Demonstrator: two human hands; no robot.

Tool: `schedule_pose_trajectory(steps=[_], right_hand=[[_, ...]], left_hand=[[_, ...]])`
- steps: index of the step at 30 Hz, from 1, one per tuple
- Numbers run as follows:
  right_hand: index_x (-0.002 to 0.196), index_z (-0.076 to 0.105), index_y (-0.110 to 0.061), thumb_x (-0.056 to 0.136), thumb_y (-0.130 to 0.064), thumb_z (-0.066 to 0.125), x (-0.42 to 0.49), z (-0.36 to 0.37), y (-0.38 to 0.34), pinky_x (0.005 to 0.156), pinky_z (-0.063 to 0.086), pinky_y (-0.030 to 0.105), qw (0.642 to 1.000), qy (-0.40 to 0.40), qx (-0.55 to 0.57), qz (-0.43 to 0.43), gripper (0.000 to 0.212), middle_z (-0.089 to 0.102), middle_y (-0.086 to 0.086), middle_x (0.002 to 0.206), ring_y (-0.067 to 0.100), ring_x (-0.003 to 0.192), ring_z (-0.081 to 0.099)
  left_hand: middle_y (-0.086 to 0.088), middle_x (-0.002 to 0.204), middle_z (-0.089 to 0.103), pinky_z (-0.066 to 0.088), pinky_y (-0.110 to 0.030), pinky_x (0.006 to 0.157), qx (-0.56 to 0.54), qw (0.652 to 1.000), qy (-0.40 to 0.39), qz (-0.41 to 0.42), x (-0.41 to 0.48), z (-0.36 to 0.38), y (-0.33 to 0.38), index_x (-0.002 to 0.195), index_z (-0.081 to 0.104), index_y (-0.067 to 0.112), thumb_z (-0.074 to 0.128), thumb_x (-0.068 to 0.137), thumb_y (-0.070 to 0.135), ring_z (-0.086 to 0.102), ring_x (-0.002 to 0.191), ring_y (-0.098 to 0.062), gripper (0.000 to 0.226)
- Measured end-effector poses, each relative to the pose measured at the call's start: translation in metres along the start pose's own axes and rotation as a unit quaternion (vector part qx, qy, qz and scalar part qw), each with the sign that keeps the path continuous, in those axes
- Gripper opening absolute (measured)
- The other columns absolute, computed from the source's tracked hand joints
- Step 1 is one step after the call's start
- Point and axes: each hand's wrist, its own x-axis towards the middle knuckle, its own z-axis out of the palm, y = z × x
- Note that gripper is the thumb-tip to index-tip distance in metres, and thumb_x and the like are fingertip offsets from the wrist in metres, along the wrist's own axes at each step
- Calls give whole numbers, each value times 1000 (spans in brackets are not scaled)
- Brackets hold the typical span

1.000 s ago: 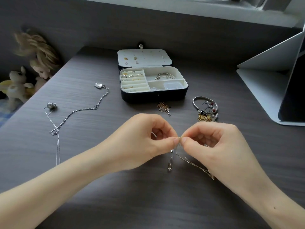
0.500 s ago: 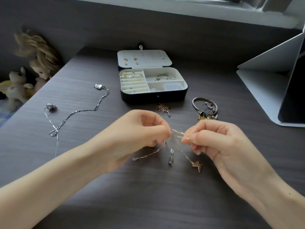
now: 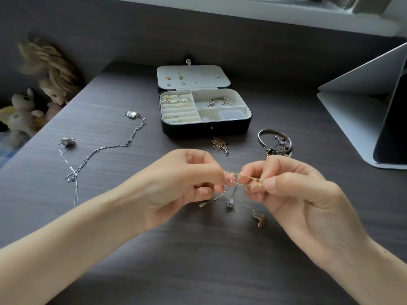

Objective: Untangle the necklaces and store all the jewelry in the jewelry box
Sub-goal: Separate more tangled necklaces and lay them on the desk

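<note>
Tangled necklaces (image 3: 236, 183) pinched taut between left hand (image 3: 182, 183) and right hand (image 3: 293, 190) above the desk (image 3: 198, 249), probably to spread them apart; pendants (image 3: 229, 204) dangle free.

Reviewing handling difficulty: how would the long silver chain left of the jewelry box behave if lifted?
The silver chain probably goes limp, since it lies in loose curves. Its pendant end likely swings. It crosses a thinner chain, so that may drag along.
</note>
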Motion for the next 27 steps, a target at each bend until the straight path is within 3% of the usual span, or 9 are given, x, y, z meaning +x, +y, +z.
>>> schedule_pose_trajectory(steps=[4,11,14,18,23,25,27], right_hand=[[53,57,-8,39,-9,71,1,-2,1,55,44,22,995,-20,81,50,20,62,16,68,20,62,52],[59,52,-8,53,-8,56,2,-3,-5,46,30,25,980,-6,162,120,8,49,11,56,17,46,38],[69,58,-7,53,-10,64,2,-7,-5,45,26,26,980,-18,152,126,17,45,8,54,16,45,36],[77,66,-9,48,-4,76,2,-4,-5,41,20,22,993,13,-10,116,31,38,2,47,12,40,30],[83,68,-9,60,-3,84,0,4,-5,36,25,15,966,47,-225,114,29,40,0,38,10,34,34],[75,68,-11,74,-10,74,-1,7,-4,36,27,13,958,58,-263,102,6,42,-1,35,12,36,35],[70,66,-12,82,-15,67,-2,7,-3,37,28,13,953,60,-286,87,12,45,-1,34,12,36,34]], left_hand=[[-13,58,59,35,-16,41,-73,997,-15,-2,-1,2,2,46,58,10,59,55,-5,47,48,-13,17],[-7,60,58,36,-17,43,-129,991,-39,-10,-4,-1,3,50,56,10,50,60,-1,47,49,-13,16],[-8,59,52,36,-18,43,-134,990,-50,-2,-5,-3,5,56,53,8,51,50,-5,43,49,-15,14],[-7,59,42,30,-18,45,-49,998,-20,29,-6,-3,3,66,54,9,52,50,-7,36,47,-13,23],[4,55,42,27,-24,51,147,981,51,114,-3,0,-4,70,57,17,57,53,-2,32,50,-9,26],[7,53,42,28,-20,49,202,965,76,146,-2,0,-7,70,58,20,59,58,5,33,49,-9,19],[6,53,43,30,-21,49,230,955,98,160,-1,0,-8,70,59,21,61,66,17,35,51,-11,6]])
